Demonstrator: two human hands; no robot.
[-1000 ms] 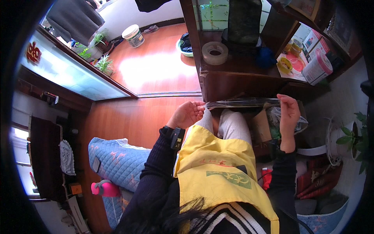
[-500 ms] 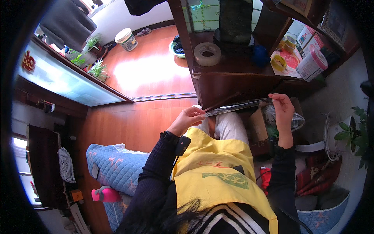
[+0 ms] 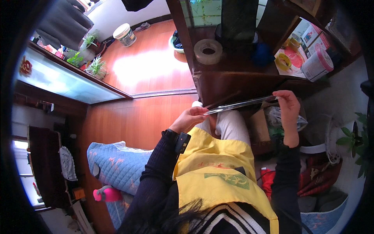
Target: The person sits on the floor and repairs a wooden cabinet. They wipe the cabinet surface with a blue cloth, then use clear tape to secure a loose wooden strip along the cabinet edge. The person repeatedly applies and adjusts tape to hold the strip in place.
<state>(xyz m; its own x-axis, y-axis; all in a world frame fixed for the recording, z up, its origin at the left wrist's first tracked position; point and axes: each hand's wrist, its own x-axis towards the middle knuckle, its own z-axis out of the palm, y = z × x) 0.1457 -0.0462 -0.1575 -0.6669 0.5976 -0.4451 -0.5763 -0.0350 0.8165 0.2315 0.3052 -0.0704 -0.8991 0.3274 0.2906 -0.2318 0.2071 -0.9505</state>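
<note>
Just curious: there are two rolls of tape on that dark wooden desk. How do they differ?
The big tape roll is pale beige, wide and thick-walled; the small tape roll is bright yellow and much smaller. The big one lies on the bare dark desk near its left edge; the small one sits further right, on papers beside a pink-lidded tub. Both lie flat, hole upward.

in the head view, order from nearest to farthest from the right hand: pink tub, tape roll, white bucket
From the right hand:
1. Pink tub, just above it on the desk's right end.
2. Tape roll, up and left on the desk's near corner.
3. White bucket, far left on the sunlit wooden floor.
</note>
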